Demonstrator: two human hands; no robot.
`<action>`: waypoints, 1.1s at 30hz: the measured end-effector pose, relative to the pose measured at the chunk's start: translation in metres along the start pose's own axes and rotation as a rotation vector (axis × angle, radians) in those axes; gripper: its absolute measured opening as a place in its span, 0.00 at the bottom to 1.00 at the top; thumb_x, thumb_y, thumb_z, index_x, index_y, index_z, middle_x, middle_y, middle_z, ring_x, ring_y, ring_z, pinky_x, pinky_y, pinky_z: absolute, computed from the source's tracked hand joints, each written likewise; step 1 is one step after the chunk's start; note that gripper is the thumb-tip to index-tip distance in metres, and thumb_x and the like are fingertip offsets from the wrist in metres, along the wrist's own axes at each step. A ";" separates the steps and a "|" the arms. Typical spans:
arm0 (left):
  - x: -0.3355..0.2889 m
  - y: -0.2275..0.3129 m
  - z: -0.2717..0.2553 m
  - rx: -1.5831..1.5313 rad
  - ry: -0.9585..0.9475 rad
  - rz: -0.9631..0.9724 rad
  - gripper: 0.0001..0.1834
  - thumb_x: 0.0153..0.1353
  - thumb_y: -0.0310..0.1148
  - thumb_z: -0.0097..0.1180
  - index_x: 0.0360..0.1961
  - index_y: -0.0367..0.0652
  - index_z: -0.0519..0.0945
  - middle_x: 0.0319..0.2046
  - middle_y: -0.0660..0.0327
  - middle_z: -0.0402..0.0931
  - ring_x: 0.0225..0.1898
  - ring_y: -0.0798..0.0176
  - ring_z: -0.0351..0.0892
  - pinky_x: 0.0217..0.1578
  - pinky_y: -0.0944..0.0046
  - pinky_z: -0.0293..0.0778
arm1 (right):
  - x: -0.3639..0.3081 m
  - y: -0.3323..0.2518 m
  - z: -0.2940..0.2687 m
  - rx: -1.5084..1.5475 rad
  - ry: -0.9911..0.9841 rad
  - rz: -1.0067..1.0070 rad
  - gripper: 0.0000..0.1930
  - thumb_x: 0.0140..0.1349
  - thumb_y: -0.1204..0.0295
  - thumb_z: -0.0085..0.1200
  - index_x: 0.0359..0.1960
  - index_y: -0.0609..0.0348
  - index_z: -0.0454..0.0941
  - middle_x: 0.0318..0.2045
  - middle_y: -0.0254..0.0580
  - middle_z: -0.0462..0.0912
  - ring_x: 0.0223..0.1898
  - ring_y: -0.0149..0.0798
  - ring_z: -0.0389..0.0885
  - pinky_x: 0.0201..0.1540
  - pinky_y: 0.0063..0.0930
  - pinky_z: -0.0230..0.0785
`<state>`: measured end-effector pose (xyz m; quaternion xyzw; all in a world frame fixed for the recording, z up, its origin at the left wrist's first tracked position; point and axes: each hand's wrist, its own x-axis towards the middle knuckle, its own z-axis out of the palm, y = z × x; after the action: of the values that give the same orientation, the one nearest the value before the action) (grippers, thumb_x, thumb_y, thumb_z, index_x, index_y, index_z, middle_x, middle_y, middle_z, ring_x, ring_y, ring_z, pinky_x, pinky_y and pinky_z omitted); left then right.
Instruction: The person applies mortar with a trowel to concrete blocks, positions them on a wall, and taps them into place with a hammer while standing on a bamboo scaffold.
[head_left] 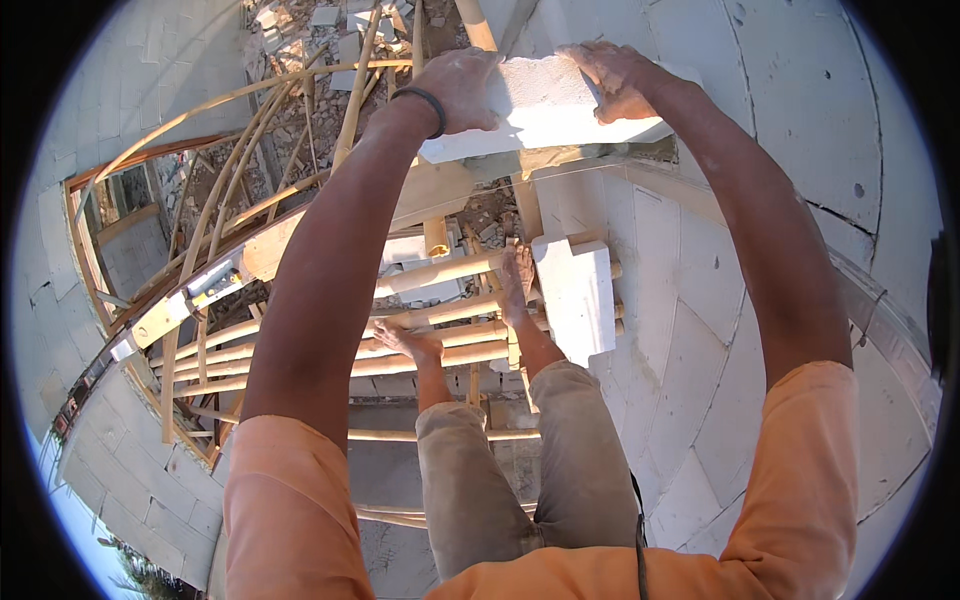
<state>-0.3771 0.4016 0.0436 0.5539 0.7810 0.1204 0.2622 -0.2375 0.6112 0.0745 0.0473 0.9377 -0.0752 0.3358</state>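
A white, rough-topped building block (545,105) lies across the top of a narrow wall, in front of my outstretched arms. My left hand (460,88), with a dark band at its wrist, grips the left end of the block, fingers curled on its side. Over its right part is my right hand (615,82), dusty and closed around the upper edge. Below the block, a second white block (580,300) with a stepped shape rests on the poles beside my right foot (517,285).
My bare feet stand on a platform of bamboo poles (440,312). Rubble (285,130) lies far below at the left, behind slanting poles. A wooden board (165,320) carries a small tool. White block walls (690,330) rise on the right.
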 end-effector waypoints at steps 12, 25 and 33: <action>0.025 -0.023 0.039 -0.046 0.074 -0.005 0.44 0.42 0.38 0.72 0.63 0.46 0.66 0.57 0.51 0.71 0.60 0.48 0.70 0.62 0.55 0.66 | 0.039 0.014 0.044 -0.029 0.180 0.022 0.46 0.45 0.74 0.63 0.69 0.51 0.53 0.62 0.47 0.66 0.67 0.49 0.61 0.67 0.47 0.55; 0.046 -0.025 0.112 -0.072 -0.013 -0.042 0.45 0.39 0.41 0.75 0.60 0.44 0.67 0.56 0.50 0.72 0.60 0.46 0.68 0.63 0.52 0.62 | 0.066 0.033 0.123 -0.119 0.156 0.061 0.43 0.45 0.83 0.59 0.67 0.51 0.56 0.61 0.42 0.68 0.66 0.43 0.63 0.64 0.42 0.57; 0.036 -0.019 0.118 0.018 -0.084 -0.054 0.45 0.41 0.42 0.74 0.60 0.41 0.66 0.56 0.49 0.69 0.61 0.46 0.66 0.62 0.51 0.62 | 0.063 0.015 0.123 -0.057 0.053 0.038 0.46 0.44 0.83 0.61 0.68 0.51 0.55 0.60 0.41 0.69 0.64 0.42 0.65 0.61 0.42 0.59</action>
<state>-0.3374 0.4158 -0.0740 0.5394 0.7850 0.0830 0.2930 -0.2072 0.6070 -0.0611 0.0574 0.9470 -0.0405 0.3134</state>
